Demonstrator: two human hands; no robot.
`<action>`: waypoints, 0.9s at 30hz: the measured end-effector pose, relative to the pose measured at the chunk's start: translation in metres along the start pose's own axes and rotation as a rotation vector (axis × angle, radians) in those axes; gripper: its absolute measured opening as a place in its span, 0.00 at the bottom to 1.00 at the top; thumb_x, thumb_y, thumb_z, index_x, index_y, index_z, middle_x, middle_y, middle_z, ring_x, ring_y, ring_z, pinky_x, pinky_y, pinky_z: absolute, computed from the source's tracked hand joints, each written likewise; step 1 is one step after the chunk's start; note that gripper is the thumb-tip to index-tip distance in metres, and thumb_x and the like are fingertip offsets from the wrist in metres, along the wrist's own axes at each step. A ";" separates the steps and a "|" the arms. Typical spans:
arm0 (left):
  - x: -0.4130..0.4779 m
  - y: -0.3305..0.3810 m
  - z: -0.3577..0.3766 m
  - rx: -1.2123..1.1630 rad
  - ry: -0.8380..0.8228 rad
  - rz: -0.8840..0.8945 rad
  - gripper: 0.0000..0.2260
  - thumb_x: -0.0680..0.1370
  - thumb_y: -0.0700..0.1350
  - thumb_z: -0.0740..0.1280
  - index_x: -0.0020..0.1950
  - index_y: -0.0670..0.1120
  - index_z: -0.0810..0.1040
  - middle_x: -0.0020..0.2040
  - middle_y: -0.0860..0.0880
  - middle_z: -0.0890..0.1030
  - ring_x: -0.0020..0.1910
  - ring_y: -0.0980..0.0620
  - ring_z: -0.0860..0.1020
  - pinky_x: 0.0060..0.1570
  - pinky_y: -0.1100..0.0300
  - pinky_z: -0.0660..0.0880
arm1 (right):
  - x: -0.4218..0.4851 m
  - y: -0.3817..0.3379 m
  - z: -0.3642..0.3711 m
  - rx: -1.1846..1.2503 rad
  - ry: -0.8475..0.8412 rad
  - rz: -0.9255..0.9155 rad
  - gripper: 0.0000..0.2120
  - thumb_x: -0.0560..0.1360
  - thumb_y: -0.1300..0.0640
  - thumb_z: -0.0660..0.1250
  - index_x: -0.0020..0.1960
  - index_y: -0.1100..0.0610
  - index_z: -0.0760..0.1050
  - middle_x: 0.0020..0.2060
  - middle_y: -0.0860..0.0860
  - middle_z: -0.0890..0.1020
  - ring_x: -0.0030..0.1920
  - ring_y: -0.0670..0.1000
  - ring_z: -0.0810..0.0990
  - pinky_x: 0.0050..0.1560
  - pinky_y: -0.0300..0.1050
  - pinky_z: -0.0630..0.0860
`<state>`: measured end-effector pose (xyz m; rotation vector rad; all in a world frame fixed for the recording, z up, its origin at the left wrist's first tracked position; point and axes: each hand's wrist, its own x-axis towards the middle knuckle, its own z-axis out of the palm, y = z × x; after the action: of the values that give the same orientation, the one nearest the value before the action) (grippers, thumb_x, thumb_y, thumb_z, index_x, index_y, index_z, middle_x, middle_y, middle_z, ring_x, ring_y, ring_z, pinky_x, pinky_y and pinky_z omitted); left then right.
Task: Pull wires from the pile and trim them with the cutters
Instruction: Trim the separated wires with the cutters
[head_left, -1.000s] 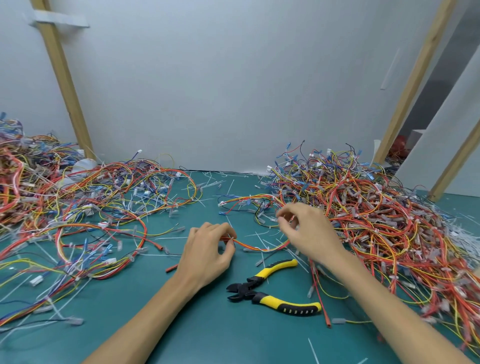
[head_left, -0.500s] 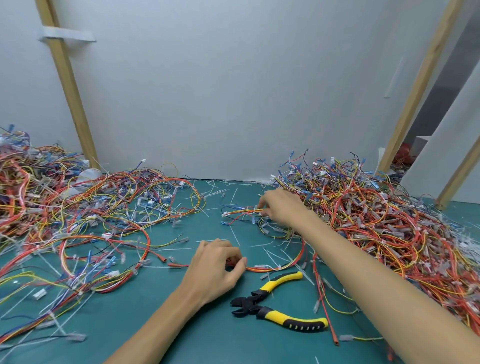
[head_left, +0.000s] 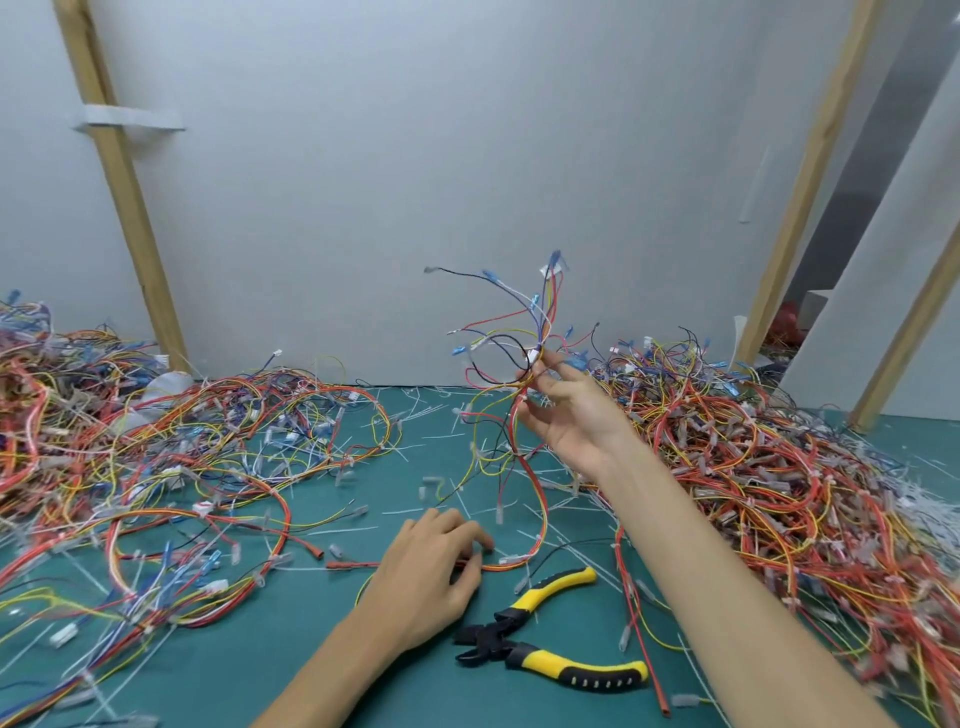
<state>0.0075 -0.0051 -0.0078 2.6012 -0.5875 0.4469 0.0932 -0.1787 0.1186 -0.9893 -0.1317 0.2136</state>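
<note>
One wire harness (head_left: 540, 332) hangs above the back middle of the green worktop (head_left: 270, 670), pinched between thumb and forefinger of the right hand (head_left: 574, 421). Its loose ends fan upward. Its red-orange tail loops down to the left hand (head_left: 431, 577), which rests near the front middle with fingers curled round that tail. Half a second ago the right hand was low at the edge of the right wire pile (head_left: 779, 483); now it is raised clear. Yellow-handled cutters (head_left: 550, 642) lie just right of the left hand, unmoved. Another wire tangle (head_left: 156, 447) covers the left side.
</note>
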 end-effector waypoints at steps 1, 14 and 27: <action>0.000 0.000 0.000 -0.006 0.006 0.000 0.10 0.81 0.52 0.57 0.59 0.58 0.75 0.49 0.59 0.73 0.54 0.57 0.70 0.54 0.60 0.66 | -0.003 0.003 -0.001 0.026 -0.005 0.000 0.13 0.79 0.69 0.60 0.49 0.54 0.77 0.38 0.49 0.81 0.33 0.51 0.79 0.31 0.41 0.79; -0.001 0.002 -0.006 -0.283 0.206 -0.067 0.09 0.77 0.47 0.66 0.56 0.57 0.76 0.44 0.62 0.77 0.51 0.60 0.76 0.54 0.66 0.69 | -0.018 0.023 -0.013 0.103 0.026 0.046 0.11 0.79 0.67 0.61 0.51 0.55 0.78 0.36 0.49 0.81 0.33 0.51 0.80 0.31 0.42 0.79; 0.005 0.019 -0.016 -0.384 0.438 -0.105 0.07 0.78 0.44 0.67 0.55 0.53 0.75 0.50 0.59 0.78 0.53 0.55 0.77 0.52 0.68 0.68 | -0.020 0.017 -0.015 0.071 0.018 0.069 0.09 0.79 0.67 0.61 0.46 0.57 0.77 0.34 0.50 0.84 0.30 0.48 0.82 0.29 0.40 0.78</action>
<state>-0.0009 -0.0142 0.0144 2.0703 -0.3424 0.7597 0.0748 -0.1863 0.0959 -0.9256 -0.0735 0.2708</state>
